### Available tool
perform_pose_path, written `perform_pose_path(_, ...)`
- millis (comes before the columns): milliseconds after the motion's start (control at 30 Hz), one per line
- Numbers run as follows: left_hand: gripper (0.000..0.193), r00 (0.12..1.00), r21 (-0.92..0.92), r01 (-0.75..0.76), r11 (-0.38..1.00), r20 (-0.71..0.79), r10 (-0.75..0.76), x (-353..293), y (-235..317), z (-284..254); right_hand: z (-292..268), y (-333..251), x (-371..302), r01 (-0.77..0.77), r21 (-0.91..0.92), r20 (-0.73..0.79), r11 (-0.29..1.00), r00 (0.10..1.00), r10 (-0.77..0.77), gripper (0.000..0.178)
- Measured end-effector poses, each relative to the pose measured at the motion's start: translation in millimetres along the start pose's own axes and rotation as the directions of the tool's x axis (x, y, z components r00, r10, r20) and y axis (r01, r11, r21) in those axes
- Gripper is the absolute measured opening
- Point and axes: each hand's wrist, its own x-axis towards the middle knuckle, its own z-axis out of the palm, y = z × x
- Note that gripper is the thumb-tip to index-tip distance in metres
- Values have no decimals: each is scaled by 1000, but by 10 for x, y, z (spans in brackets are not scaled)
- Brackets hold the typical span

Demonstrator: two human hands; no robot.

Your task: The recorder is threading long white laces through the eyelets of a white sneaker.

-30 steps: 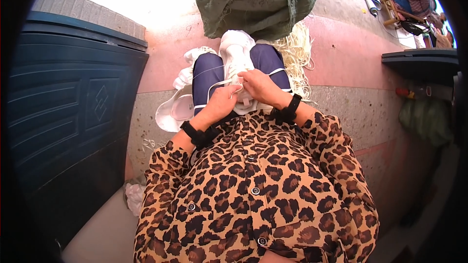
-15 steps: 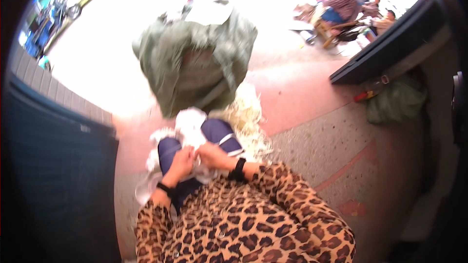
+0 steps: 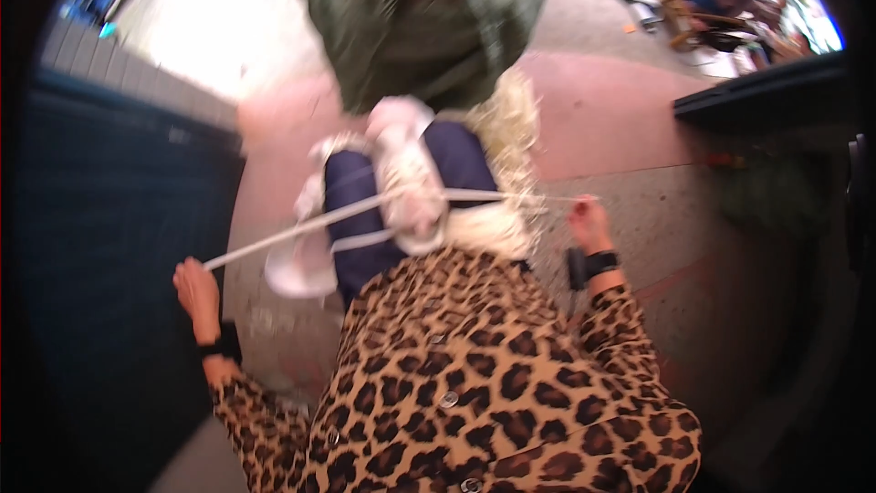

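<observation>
White shoe (image 3: 394,162) is lodged between thighs (image 3: 461,160); lace (image 3: 306,226) is stretched taut, pinched by left hand (image 3: 196,290) at left, right hand (image 3: 590,221) at right.

Above the shoe (image 3: 394,164), we have room to pass; to its left and right the stretched lace (image 3: 301,229) crosses our way, beyond it the sack (image 3: 420,46) blocks us.

Long-sleeved tan-and-black leopard-print shirt (image 3: 511,365), round buttons (image 3: 449,399), black bands (image 3: 600,262) on both wrists, navy trousers (image 3: 354,184)
</observation>
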Motion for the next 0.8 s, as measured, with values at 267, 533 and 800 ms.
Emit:
perform_pose_path(267, 22, 973, -370, -218, 903, -157, 170, -24, 742, -93, 497, -60, -9, -128, -513, -333, 849, 941, -59, 45)
perform_pose_path(533, 10, 734, -709, -635, 307, -431, 525, 90, 2586, -730, 3451, -1324, -901, 818, -380, 912, 432, 409, 26, 31)
perform_pose_path(800, 19, 655, -729, -643, 235, -365, 662, -70, 3109, -749, 3409, -1015, -1307, 837, -232, 935, 495, 52, 350, 18)
